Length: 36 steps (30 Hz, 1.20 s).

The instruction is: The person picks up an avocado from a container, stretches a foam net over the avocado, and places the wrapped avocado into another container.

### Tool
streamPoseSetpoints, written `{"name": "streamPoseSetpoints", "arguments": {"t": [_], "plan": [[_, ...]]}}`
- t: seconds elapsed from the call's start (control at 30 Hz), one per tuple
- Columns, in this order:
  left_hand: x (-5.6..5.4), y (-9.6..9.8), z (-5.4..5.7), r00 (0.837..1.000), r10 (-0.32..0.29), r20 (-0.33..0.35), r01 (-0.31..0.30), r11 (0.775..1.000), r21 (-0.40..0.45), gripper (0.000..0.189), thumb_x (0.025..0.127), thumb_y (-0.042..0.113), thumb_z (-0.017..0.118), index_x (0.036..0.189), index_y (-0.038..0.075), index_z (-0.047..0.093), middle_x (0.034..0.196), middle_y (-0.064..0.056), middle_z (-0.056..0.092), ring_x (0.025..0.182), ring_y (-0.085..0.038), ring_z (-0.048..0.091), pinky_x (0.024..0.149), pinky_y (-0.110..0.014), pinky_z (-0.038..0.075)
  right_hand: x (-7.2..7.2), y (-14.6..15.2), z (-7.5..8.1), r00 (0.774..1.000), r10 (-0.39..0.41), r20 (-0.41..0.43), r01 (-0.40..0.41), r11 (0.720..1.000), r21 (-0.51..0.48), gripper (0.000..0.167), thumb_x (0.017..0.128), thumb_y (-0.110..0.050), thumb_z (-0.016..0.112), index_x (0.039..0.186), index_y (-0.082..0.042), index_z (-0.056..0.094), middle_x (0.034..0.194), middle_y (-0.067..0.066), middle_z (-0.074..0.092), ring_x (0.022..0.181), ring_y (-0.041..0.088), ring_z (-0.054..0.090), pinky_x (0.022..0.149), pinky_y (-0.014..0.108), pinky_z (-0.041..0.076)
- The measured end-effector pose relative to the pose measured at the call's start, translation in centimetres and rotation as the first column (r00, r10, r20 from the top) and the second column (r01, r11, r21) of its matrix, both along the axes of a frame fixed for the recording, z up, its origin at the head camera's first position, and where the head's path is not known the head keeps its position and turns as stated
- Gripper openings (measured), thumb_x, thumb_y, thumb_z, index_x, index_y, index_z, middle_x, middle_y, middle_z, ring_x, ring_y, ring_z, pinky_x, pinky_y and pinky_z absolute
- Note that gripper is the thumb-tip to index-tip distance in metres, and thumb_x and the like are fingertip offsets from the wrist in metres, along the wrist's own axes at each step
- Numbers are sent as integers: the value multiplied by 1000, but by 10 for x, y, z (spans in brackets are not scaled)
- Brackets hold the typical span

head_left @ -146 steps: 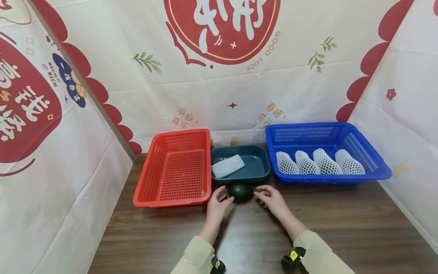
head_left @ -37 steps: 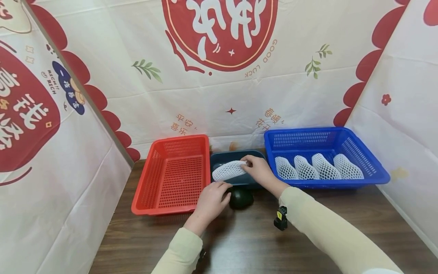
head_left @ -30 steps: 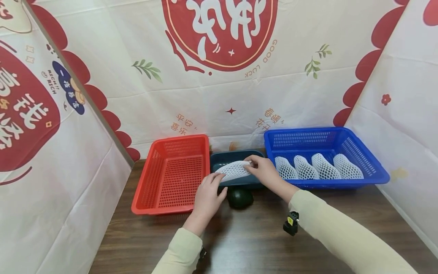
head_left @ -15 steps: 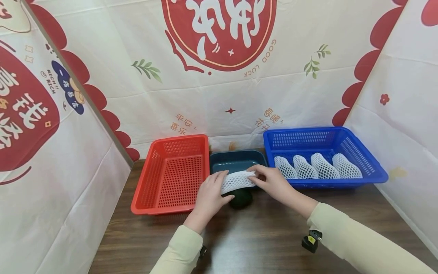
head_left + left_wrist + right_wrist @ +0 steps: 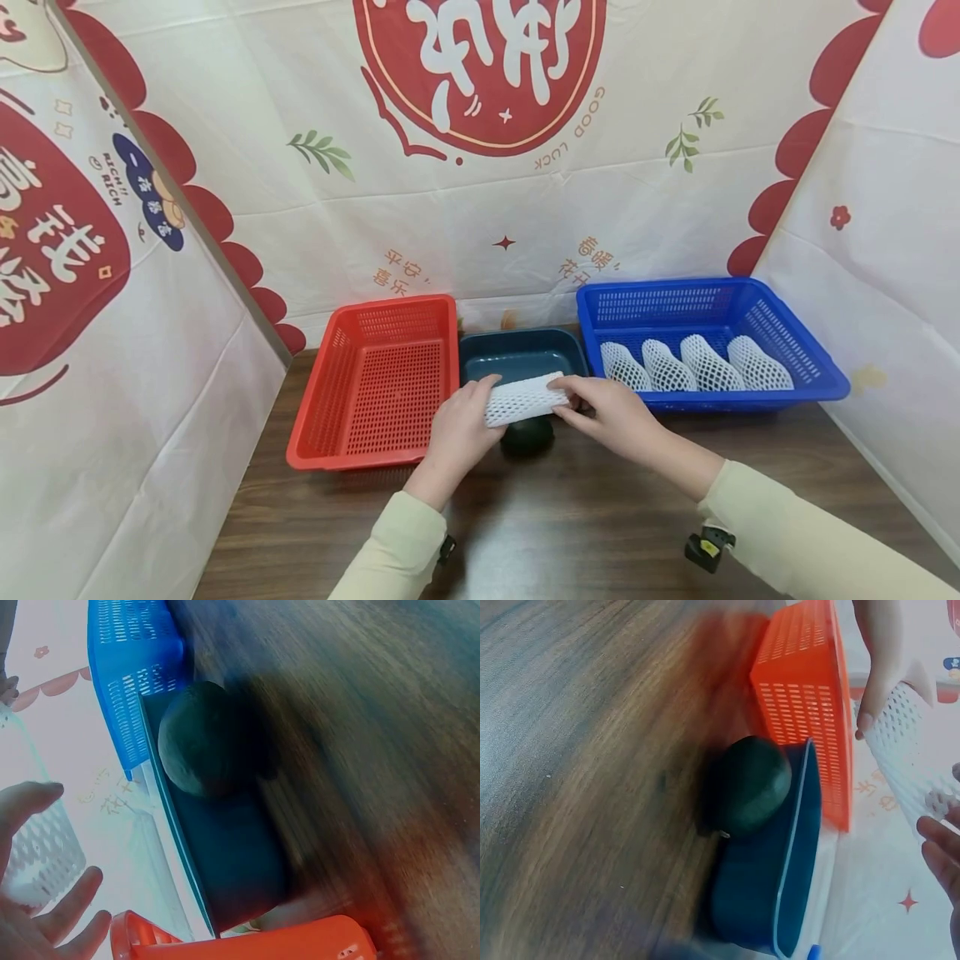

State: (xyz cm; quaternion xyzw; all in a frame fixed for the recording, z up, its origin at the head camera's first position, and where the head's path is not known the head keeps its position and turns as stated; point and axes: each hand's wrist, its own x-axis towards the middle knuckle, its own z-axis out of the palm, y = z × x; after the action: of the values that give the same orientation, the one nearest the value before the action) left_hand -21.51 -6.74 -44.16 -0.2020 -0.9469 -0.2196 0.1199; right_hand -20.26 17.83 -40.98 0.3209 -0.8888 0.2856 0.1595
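Observation:
A white foam net sleeve (image 5: 523, 400) is stretched flat between my two hands, above the table. My left hand (image 5: 459, 427) grips its left end, thumb below and fingers above. At the other end, my right hand (image 5: 611, 414) pinches the sleeve's mouth between thumb and fingers; in the right wrist view the net (image 5: 900, 746) spreads open there. Below the sleeve, partly covered by it in the head view, a dark green avocado (image 5: 528, 437) lies on the wooden table. The right wrist view shows the whole avocado (image 5: 748, 786) beside the dark teal tray (image 5: 757, 892).
The teal tray (image 5: 517, 340) stands behind the sleeve, with nothing in it visible. A red basket (image 5: 318, 417) is at its left. The blue basket (image 5: 817, 354) at its right holds several net-wrapped fruits (image 5: 708, 364). Printed cloth (image 5: 510, 200) hangs behind and at both sides.
My right hand picked the sleeve out of the teal tray, and my left hand left the avocado to take the other end. Both brought it forward over the avocado.

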Motion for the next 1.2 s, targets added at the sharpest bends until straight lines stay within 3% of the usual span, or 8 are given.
{"name": "streamPoseSetpoints", "arguments": {"t": [0.13, 0.3, 0.5, 0.67, 0.77, 0.83, 1.0, 1.2], "plan": [[2, 0, 3, 998, 27, -50, -27, 1000, 4, 66, 76, 28, 85, 133, 18, 53, 115, -1, 63, 94, -16, 59, 79, -37, 53, 3, 4, 10, 997, -44, -68, 45, 999, 17, 41, 83, -20, 79, 120, -10, 66, 92, -2, 65, 76, 14, 58, 64, 30, 50], [5, 2, 4, 988, 29, -152, -35, 999, -36, 65, 74, 28, 86, 131, 18, 55, 114, -3, 62, 92, -17, 58, 76, -35, 52, 2, 4, 21, 991, -85, -99, 91, 994, 54, 51, 80, -35, 80, 122, -10, 64, 110, 5, 65, 97, 22, 59, 82, 43, 50], [7, 10, 4, 965, -8, -263, -15, 996, -84, 58, 79, 30, 83, 129, 16, 58, 110, -4, 62, 91, -18, 59, 73, -31, 53, 2, -6, 22, 993, -41, -110, 63, 977, 206, 74, 75, -55, 78, 130, -10, 59, 126, 11, 59, 116, 30, 52, 96, 52, 43], [11, 20, 5, 926, -49, -375, 16, 996, -89, 50, 81, 26, 80, 126, 14, 62, 106, -4, 62, 90, -18, 60, 74, -31, 53, 5, -18, 19, 997, -62, -51, 76, 944, 321, 83, 72, -55, 80, 135, -8, 54, 131, 11, 56, 121, 31, 49, 99, 52, 41], [16, 28, 6, 897, -68, -437, 33, 995, -89, 47, 81, 24, 80, 123, 13, 64, 105, -5, 62, 90, -18, 61, 74, -31, 54, 7, -23, 17, 994, -113, -12, 109, 923, 368, 84, 68, -50, 84, 132, -5, 54, 127, 13, 59, 116, 31, 53, 96, 52, 43], [19, 33, 7, 889, -71, -452, 35, 996, -87, 46, 81, 25, 80, 122, 12, 64, 106, -5, 62, 90, -18, 61, 75, -30, 54, 8, -26, 16, 990, -144, 11, 129, 915, 381, 82, 67, -46, 86, 130, -4, 55, 122, 13, 61, 110, 31, 56, 92, 51, 45], [25, 39, 7, 907, -68, -416, 55, 998, -43, 47, 81, 25, 80, 123, 13, 63, 108, -4, 61, 92, -17, 59, 79, -30, 53, 10, -26, 12, 981, -179, 79, 140, 924, 357, 71, 69, -33, 87, 126, -4, 56, 113, 11, 65, 96, 27, 60, 82, 48, 50], [27, 40, 3, 978, -55, -203, 65, 997, 47, 58, 80, 24, 82, 132, 16, 56, 119, -3, 58, 100, -17, 56, 85, -31, 52, 10, -17, 6, 974, -202, 102, 155, 923, 352, 59, 71, -25, 87, 120, -9, 60, 110, 7, 66, 92, 23, 62, 80, 44, 52]]}}
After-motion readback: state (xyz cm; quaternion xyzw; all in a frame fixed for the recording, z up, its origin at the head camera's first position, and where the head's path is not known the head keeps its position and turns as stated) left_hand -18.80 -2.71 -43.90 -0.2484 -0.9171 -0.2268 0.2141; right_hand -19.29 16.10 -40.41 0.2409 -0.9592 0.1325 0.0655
